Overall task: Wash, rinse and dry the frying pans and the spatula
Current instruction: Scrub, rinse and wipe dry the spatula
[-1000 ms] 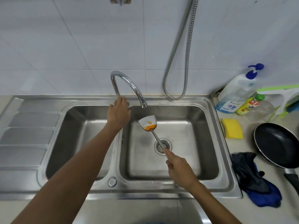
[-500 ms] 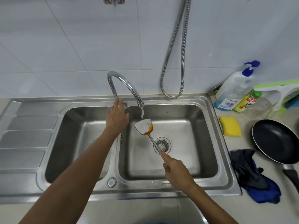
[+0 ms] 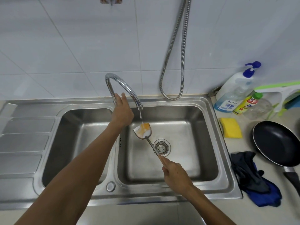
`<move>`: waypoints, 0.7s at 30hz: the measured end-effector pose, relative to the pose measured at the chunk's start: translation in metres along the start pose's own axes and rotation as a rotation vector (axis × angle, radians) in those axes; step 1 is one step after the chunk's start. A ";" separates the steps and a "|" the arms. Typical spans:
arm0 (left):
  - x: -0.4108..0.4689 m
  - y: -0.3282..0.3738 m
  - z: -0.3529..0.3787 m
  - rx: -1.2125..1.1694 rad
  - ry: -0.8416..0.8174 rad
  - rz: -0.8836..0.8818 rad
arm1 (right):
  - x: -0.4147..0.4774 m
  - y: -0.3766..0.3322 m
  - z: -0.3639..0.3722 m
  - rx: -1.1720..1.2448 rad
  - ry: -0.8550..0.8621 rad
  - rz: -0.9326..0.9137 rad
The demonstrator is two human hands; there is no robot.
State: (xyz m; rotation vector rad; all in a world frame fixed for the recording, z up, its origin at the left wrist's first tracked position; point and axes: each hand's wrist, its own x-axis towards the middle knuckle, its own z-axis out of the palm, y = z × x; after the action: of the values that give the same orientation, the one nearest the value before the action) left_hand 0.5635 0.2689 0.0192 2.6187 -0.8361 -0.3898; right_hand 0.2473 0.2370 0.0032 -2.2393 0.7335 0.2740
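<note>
My right hand (image 3: 176, 177) grips the handle of the metal spatula (image 3: 143, 132) over the right sink basin (image 3: 186, 159). Its blade carries orange residue and sits right under the tap's spout, where a thin stream of water falls on it. My left hand (image 3: 121, 111) is at the base of the curved tap (image 3: 123, 86), its fingers around the tap's foot; the handle itself is hidden under the hand. A black frying pan (image 3: 276, 143) lies on the counter at the right, its handle pointing toward me.
A yellow sponge (image 3: 231, 129) lies beside the sink's right rim. Behind it stand a pump soap bottle (image 3: 233, 93) and a yellow dish-liquid bottle (image 3: 246, 103). A dark blue cloth (image 3: 254, 177) is bunched on the counter near the pan. The left basin (image 3: 78, 143) and the drainboard (image 3: 22, 143) lie to the left.
Water has started to run from the spout. The spatula blade has risen and moved under the stream. My left hand has stayed at the tap's base.
</note>
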 end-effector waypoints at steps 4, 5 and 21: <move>0.006 0.012 0.002 -0.008 -0.001 -0.088 | 0.006 0.003 -0.004 0.007 0.018 0.013; 0.006 0.010 0.004 -0.011 0.009 -0.086 | 0.008 0.004 -0.005 0.004 0.021 0.014; -0.172 0.062 0.103 -0.951 -0.494 -0.558 | 0.007 -0.001 -0.010 0.222 -0.048 0.078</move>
State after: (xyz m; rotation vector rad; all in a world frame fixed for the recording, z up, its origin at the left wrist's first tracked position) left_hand 0.3601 0.2992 -0.0213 1.7916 0.0469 -1.2535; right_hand 0.2530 0.2275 0.0074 -1.9912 0.7869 0.2691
